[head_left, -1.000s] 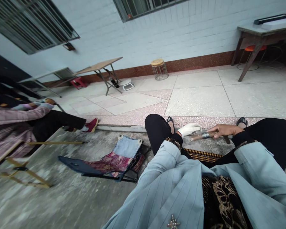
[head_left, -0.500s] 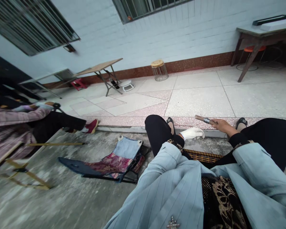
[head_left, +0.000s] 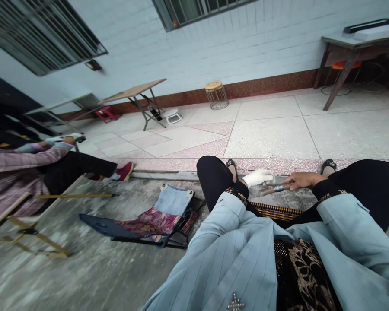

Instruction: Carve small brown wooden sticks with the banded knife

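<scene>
My right hand (head_left: 304, 180) is bare and closed around a brown stick-like tool with a silvery band (head_left: 278, 188). Its free end points left and sits low between my knees, just beneath my left hand (head_left: 259, 177). That left hand wears a white glove and has its fingers curled in. What it grips, if anything, is hidden, and I cannot tell whether the tool touches the glove. Below both hands shows the edge of a yellow-and-black woven seat or basket (head_left: 275, 211).
A folding chair with patterned cloth (head_left: 149, 218) stands on the concrete to my left. Beyond it sits another person in a plaid sleeve (head_left: 29, 160), near a yellow folding frame (head_left: 35, 237). A low step edge (head_left: 168, 175) crosses ahead. A round stool (head_left: 217, 95) is by the wall.
My right hand lifted the banded tool up and away from the glove half a second ago, then brought it back down beside it. The gloved hand shifted only slightly.
</scene>
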A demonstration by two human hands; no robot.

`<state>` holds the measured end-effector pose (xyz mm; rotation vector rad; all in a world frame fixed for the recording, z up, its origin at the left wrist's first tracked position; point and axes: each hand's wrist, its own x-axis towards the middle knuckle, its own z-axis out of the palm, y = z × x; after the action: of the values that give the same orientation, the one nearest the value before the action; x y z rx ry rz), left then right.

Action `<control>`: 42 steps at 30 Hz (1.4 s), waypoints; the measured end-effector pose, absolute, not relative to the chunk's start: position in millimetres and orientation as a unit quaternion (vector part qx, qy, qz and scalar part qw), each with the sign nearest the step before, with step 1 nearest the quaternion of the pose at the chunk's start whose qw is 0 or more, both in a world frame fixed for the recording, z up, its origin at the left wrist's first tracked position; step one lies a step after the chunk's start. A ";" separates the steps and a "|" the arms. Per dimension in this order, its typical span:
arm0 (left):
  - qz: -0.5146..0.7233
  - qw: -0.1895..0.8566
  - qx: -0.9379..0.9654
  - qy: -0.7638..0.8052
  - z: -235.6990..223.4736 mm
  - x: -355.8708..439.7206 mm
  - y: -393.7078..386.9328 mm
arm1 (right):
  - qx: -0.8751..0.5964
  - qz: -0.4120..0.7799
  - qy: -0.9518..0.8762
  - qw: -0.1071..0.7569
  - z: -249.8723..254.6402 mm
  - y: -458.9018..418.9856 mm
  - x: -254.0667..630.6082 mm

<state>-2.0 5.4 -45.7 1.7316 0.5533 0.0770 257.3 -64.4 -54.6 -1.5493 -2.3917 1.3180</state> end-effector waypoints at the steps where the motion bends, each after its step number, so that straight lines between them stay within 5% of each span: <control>1: 0.040 0.622 0.744 0.242 -45.1 -2.8 6.7 | -0.478 0.447 -0.756 0.011 -51.3 -64.6 258.4; 6: 0.075 0.647 0.710 0.268 -44.2 -3.2 7.6 | -0.399 0.604 -0.665 0.182 -27.3 -71.9 260.1; 12: 0.035 0.663 0.704 0.253 -42.2 -1.5 -1.4 | -0.535 0.477 -0.548 0.432 -23.5 -68.7 252.8; 22: 0.018 0.630 0.742 0.230 -37.9 0.0 -5.2 | -0.712 0.280 -0.603 0.226 -63.7 -53.4 264.3; 33: 0.064 0.614 0.740 0.267 -41.5 -4.2 8.0 | -0.516 0.436 -0.735 0.060 -50.9 -66.0 260.1; 37: 0.084 0.614 0.729 0.290 -47.0 -3.9 9.7 | -0.436 0.531 -0.720 0.098 -40.0 -68.1 256.8; 42: 0.086 0.626 0.718 0.293 -53.2 0.8 2.3 | -0.522 0.487 -0.606 0.350 -32.2 -65.4 252.8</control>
<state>0.8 2.3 -53.2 1.6464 0.6722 0.1977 252.8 -65.4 -32.2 -1.3528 -1.5696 1.2621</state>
